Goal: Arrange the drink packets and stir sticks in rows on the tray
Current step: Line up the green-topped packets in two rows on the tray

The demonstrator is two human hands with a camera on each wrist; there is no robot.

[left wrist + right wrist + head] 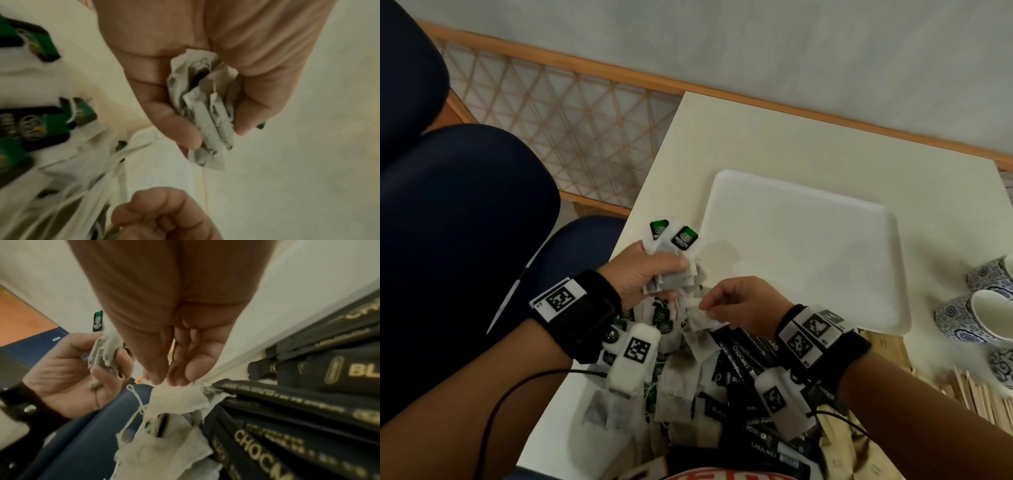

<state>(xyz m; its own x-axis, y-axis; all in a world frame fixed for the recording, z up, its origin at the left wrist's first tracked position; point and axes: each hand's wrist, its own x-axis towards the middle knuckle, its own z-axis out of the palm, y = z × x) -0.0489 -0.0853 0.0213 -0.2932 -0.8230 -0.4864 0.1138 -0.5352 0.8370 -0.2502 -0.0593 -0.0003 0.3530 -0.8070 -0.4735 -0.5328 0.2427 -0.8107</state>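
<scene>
Between your two hands: tea bags gathered and picked beside the tray.
Your left hand (645,270) clenches a bunch of tea bags (674,263), green tags (684,237) standing above your fingers; your right hand (743,305) pinches one tea bag (700,317) at its fingertips (180,378). Below both hands lies the pile of black packets (743,353); stir sticks (976,394) lie right of your right wrist. Beyond your fingertips sits the white tray (808,246).

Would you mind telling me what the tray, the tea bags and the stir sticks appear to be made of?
Tray: probably plastic or foam, matte white, with rounded moulded corners. Tea bags gripped by the left hand: thin filter paper, crumpled, dark contents showing through. Stir sticks: likely pale unfinished wood, flat and light tan.
</scene>
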